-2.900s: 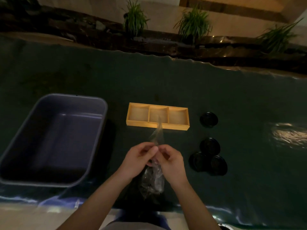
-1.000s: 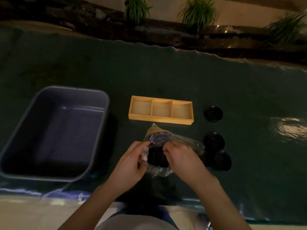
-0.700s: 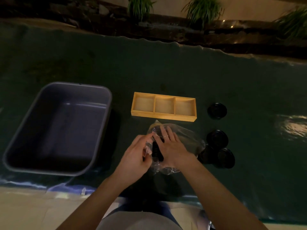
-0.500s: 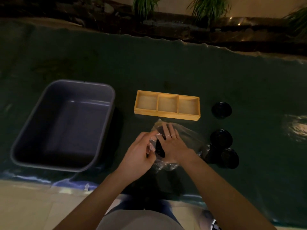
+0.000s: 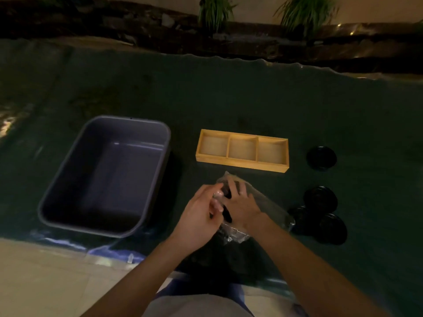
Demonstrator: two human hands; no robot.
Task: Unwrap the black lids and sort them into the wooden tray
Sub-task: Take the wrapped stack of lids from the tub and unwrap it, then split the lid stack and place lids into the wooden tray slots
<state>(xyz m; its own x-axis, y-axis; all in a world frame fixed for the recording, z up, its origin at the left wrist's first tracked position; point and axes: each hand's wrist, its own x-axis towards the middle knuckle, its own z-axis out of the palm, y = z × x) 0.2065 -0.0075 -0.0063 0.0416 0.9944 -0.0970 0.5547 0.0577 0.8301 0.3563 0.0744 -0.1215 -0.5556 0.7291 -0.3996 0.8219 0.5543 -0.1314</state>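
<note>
A clear plastic wrapper (image 5: 263, 202) lies on the dark green cloth just in front of the wooden tray (image 5: 240, 164), which has three empty compartments. My right hand (image 5: 242, 207) reaches inside the wrapper's mouth and closes around the black lids (image 5: 227, 215) stacked on edge. My left hand (image 5: 199, 213) pinches the wrapper's open edge beside it. One loose black lid (image 5: 321, 157) lies right of the tray. Three more black lids (image 5: 320, 199) cluster nearer me on the right, partly overlapping.
A large empty grey plastic tub (image 5: 107, 175) stands left of the tray. The green cloth (image 5: 229, 99) ends at a wavy far edge, with rocks and plants (image 5: 215, 12) beyond. The cloth's near edge and pale floor lie by my lap.
The wrapper was held upright and pulled at its top; since then it was laid down and opened, and my right hand has slid inside onto the lids. The camera view has drifted left.
</note>
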